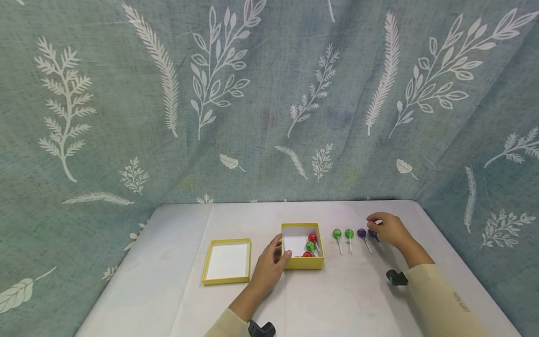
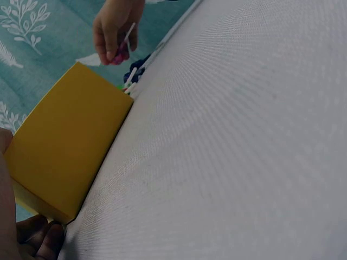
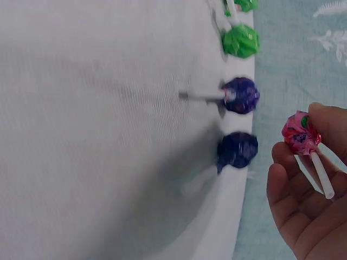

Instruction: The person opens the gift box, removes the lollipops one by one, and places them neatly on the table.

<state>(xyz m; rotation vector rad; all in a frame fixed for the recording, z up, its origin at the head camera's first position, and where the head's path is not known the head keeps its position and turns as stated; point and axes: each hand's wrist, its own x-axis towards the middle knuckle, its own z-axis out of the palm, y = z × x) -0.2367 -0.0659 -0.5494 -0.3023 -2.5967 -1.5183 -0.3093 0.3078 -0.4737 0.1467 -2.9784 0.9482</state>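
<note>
My right hand (image 1: 391, 229) pinches a pink-wrapped lollipop (image 3: 300, 132) by its candy head, above the table's right part; its white stick points down and away from the fingertips. Below that hand lies a dark blue-purple lollipop (image 3: 237, 149), beside another purple one (image 3: 241, 95). Two green lollipops (image 1: 337, 233) continue the row to the left. With thumb and fingers around its left side, my left hand (image 1: 267, 269) holds an open yellow box (image 1: 304, 264). Inside the box, red lollipops (image 1: 312, 238) and a green one (image 1: 310, 246) lie along the right side.
A shallow yellow-edged lid (image 1: 226, 281) with a white inside lies left of the box. All of this rests on a white-covered table (image 1: 337, 299). Behind and at the sides hangs a blue-green leaf-patterned cloth (image 1: 261, 93).
</note>
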